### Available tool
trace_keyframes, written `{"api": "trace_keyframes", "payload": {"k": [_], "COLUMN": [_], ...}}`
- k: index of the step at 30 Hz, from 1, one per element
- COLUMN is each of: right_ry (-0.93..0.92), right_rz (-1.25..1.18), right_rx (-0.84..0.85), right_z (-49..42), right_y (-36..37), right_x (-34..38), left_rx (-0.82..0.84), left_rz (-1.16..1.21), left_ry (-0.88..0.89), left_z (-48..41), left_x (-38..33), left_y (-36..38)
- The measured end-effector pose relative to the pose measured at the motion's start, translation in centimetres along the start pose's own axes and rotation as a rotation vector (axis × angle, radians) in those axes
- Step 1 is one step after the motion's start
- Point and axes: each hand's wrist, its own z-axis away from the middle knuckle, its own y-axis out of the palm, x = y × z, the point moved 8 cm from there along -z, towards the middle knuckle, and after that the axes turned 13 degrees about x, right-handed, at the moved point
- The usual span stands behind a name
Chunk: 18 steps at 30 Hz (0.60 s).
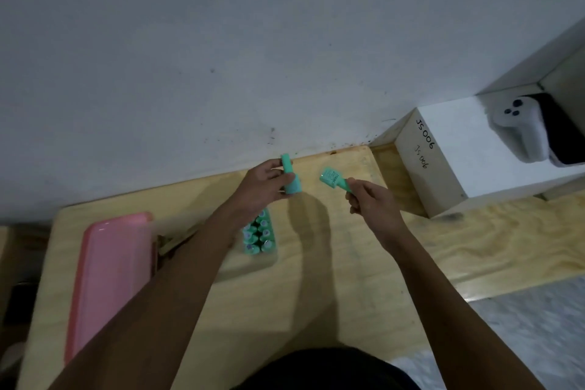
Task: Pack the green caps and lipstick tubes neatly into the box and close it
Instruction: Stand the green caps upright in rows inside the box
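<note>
My left hand [264, 180] grips a green lipstick tube [291, 175], held upright above the far side of the wooden table. To its right, my right hand [370, 199] holds another green piece [332, 178] with a printed label on its end turned toward the tube; the two are apart. Below my left wrist stands a box [258, 236] filled with several green tubes in two rows, their round tops showing. My left forearm hides part of the box.
A pink tray [107, 269] lies at the left of the wooden table [316, 294]. A white box marked "JS006" [459, 149], with a white controller on it, stands at the right. A grey wall rises right behind the table.
</note>
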Motion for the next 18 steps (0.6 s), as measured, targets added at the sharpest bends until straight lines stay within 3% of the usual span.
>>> {"api": "trace_keyframes", "payload": {"k": [5,11,18], "right_ry": [-0.049,-0.123,-0.146], "right_rz": [0.057,0.366,0.805], "right_rx": [0.024,0.092,0.209], "right_z": [3.2,5.7,5.7], "right_y": [3.4,8.3,13.4], "right_x": [2.4,3.8,2.7], "left_rx": [-0.108,-0.227,-0.274], "left_rz": [0.112,-0.359,-0.529], "left_ry": [0.087,0.145,0.139], "left_z": [6.6,12.1,15.0], "left_x": [-0.2,0.7,3.2], "left_y": [-1.5,-4.5,-5.8]}}
